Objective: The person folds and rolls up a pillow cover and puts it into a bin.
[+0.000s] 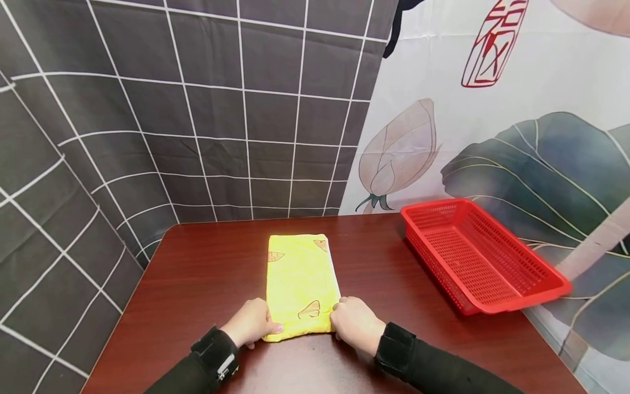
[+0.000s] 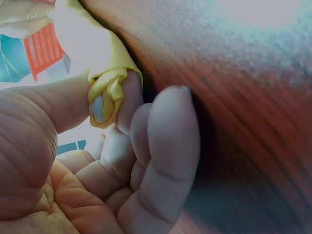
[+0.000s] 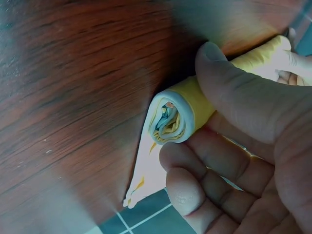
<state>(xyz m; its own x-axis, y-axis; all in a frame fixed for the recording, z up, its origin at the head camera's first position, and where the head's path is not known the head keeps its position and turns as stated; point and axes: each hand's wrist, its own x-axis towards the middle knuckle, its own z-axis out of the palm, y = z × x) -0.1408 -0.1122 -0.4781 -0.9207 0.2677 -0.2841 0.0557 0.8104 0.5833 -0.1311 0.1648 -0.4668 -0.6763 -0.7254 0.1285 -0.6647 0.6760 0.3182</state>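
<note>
A yellow cloth [image 1: 299,279] with brown printed shapes lies folded into a long rectangle on the table, its near edge rolled up. At the left end of that roll, my left hand [image 1: 253,323] pinches it between thumb and finger. My right hand [image 1: 356,325] holds the opposite end. Seen from the left wrist, yellow folds [image 2: 108,97] with a pale bit stick out between thumb and forefinger. In the right wrist view the roll's spiral end [image 3: 170,119] shows a white layer inside the yellow, with thumb and fingers around it.
A red perforated plastic basket [image 1: 472,257] stands at the table's right edge, with nothing visible in it. The dark red-brown wooden table [image 1: 197,273] backs onto a grey checked curtain [image 1: 211,109] and a white sheet printed with lotus [image 1: 418,65].
</note>
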